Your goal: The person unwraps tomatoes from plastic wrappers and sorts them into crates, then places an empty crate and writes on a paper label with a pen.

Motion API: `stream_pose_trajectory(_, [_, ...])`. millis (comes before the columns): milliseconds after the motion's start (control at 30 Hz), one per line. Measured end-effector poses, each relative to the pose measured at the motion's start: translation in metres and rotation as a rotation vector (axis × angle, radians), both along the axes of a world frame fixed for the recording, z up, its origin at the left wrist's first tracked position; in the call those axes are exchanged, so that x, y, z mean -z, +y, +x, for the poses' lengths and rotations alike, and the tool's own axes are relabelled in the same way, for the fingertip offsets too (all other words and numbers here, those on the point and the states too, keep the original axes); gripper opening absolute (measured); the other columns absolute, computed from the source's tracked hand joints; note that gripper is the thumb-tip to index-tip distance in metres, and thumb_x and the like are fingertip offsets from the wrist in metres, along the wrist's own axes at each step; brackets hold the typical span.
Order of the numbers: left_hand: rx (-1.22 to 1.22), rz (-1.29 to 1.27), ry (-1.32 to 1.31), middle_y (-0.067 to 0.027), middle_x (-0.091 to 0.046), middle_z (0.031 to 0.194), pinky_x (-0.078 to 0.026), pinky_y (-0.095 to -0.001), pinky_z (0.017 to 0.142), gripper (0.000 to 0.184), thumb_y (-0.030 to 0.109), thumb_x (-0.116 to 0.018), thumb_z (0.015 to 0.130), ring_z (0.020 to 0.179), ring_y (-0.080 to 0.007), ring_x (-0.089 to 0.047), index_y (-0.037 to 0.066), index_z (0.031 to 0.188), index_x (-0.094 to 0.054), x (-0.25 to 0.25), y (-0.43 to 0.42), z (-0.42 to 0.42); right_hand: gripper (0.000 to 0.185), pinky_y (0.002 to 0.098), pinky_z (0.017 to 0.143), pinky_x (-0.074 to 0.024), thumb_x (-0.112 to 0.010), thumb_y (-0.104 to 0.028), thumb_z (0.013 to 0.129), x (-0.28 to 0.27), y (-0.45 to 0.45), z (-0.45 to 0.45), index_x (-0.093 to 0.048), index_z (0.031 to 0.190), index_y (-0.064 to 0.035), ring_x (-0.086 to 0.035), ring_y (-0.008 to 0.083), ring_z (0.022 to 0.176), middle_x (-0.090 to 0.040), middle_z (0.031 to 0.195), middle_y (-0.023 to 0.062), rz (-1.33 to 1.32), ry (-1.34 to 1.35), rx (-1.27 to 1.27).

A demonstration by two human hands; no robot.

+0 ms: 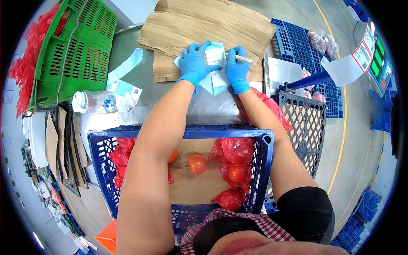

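Note:
My left hand (195, 63), in a blue glove, lies with fingers spread on some light-blue and white paper slips (216, 82). Opposite it, my gloved right hand (238, 70) is closed round a pale pen (244, 59). The pen lies nearly level across the fingers, and its tip is hard to make out. Handwriting shows on a white slip (215, 53) between the two hands. Beneath the papers is a brown cardboard sheet (199, 23) on a metal table (204, 108). Below my forearms, a blue crate (178, 132) holds loose tomatoes (196, 164) and red plastic bags (236, 151) with tomatoes.
A green crate (72, 63) with red bags stands at left. Near it are a clear plastic bottle (102, 102) and paper strips (127, 66). A blue pallet (289, 40) with bagged produce and a dark lattice crate (304, 123) are at right, below a scale display (377, 59).

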State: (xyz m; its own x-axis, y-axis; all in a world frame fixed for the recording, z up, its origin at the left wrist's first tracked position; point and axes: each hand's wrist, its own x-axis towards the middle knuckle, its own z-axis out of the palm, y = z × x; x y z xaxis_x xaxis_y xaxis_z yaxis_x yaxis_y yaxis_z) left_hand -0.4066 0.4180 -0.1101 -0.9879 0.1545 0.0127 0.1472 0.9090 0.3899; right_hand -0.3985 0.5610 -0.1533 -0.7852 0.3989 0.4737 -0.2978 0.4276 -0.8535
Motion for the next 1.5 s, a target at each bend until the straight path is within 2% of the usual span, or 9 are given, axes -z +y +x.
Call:
stream_pose_trajectory(100, [-0.004, 0.003, 0.000, -0.0149, -0.042, 0.126, -0.041, -0.0432, 0.093, 0.085, 0.054, -0.080, 0.057, 0.111, -0.0355, -0.044, 0.031, 0.130, -0.045, 0.000, 0.000, 0.000, 0.012, 0.0359, 0.052, -0.0439, -0.054, -0.011, 0.084, 0.003, 0.000, 0.000, -0.054, 0.075, -0.0023, -0.057, 0.0242, 0.054, -0.058, 0.062, 0.0137, -0.030, -0.008, -0.016])
stream_pose_trajectory(200, [-0.007, 0.014, 0.005, -0.0148, -0.042, 0.126, -0.041, -0.0426, 0.094, 0.084, 0.051, -0.081, 0.058, 0.110, -0.0353, -0.044, 0.031, 0.130, -0.045, 0.000, 0.000, 0.001, 0.013, 0.0340, 0.052, -0.0439, -0.054, -0.011, 0.084, 0.001, 0.000, 0.002, -0.054, 0.075, -0.0017, -0.057, 0.0195, 0.055, -0.059, 0.062, 0.0111, -0.274, -0.022, -0.108])
stream_pose_trajectory(300, [-0.012, 0.016, -0.001, -0.0148, -0.042, 0.126, -0.041, -0.0422, 0.094, 0.083, 0.050, -0.081, 0.058, 0.111, -0.0351, -0.044, 0.030, 0.130, -0.045, -0.004, 0.000, 0.002, 0.014, 0.0326, 0.052, -0.0441, -0.055, -0.011, 0.083, 0.000, -0.001, 0.004, -0.054, 0.074, -0.0012, -0.058, 0.0159, 0.057, -0.060, 0.063, 0.0093, -0.177, 0.013, -0.174])
stream_pose_trajectory(1000, [-0.019, 0.040, -0.013, -0.0161, -0.041, 0.128, -0.040, -0.0440, 0.096, 0.084, 0.051, -0.081, 0.057, 0.114, -0.0364, -0.043, 0.030, 0.130, -0.045, -0.004, 0.002, 0.002, 0.013, 0.0345, 0.050, -0.0437, -0.054, -0.011, 0.083, 0.000, 0.000, 0.004, -0.055, 0.073, -0.0020, -0.059, 0.0227, 0.054, -0.059, 0.062, 0.0136, -0.052, 0.026, -0.045])
stream_pose_trajectory(1233, [0.109, 0.083, 0.080, -0.0132, -0.049, 0.118, -0.042, -0.0421, 0.091, 0.084, 0.045, -0.082, 0.057, 0.109, -0.0331, -0.047, 0.023, 0.130, -0.046, 0.003, 0.001, -0.006, 0.014, 0.0322, 0.054, -0.0425, -0.056, -0.010, 0.083, -0.003, 0.010, 0.002, -0.055, 0.071, -0.0028, -0.052, 0.0106, 0.061, -0.056, 0.063, 0.0062, -0.268, -0.052, -0.122])
stream_pose_trajectory(1300, [0.128, 0.212, 0.091, -0.0152, -0.051, 0.114, -0.041, -0.0430, 0.092, 0.084, 0.042, -0.083, 0.057, 0.108, -0.0335, -0.049, 0.020, 0.130, -0.047, 0.009, -0.007, -0.009, 0.012, 0.0282, 0.060, -0.0434, -0.058, -0.014, 0.087, -0.012, 0.015, -0.005, -0.060, 0.080, -0.0041, -0.052, 0.0112, 0.066, -0.058, 0.072, 0.0035, -0.185, -0.196, -0.236])
stream_pose_trajectory(1367, [0.122, 0.172, 0.057, -0.0164, -0.049, 0.118, -0.038, -0.0441, 0.094, 0.085, 0.041, -0.083, 0.057, 0.109, -0.0342, -0.048, 0.022, 0.130, -0.046, 0.016, -0.018, -0.015, 0.012, 0.0292, 0.065, -0.0460, -0.061, -0.013, 0.085, -0.046, 0.018, 0.003, -0.064, 0.089, -0.0019, -0.055, 0.0132, 0.070, -0.061, 0.077, 0.0083, -0.470, -0.167, -0.374])
stream_pose_trajectory(1433, [0.119, 0.166, 0.069, -0.0176, -0.046, 0.121, -0.036, -0.0456, 0.096, 0.086, 0.042, -0.083, 0.057, 0.111, -0.0359, -0.046, 0.022, 0.132, -0.045, 0.016, -0.013, -0.020, 0.017, 0.0283, 0.071, -0.0469, -0.061, -0.012, 0.086, -0.105, 0.047, 0.026, -0.064, 0.100, -0.0022, -0.057, 0.0142, 0.077, -0.063, 0.087, 0.0083, -0.189, 0.111, -0.385])
stream_pose_trajectory(1500, [0.100, 0.143, 0.061, -0.0182, -0.043, 0.124, -0.035, -0.0461, 0.097, 0.088, 0.043, -0.084, 0.057, 0.113, -0.0369, -0.044, 0.023, 0.132, -0.044, 0.018, -0.012, -0.022, 0.021, 0.0276, 0.075, -0.0474, -0.060, -0.011, 0.086, -0.166, 0.080, 0.066, -0.062, 0.106, -0.0027, -0.058, 0.0138, 0.082, -0.063, 0.095, 0.0072, 0.001, 0.053, -0.317])
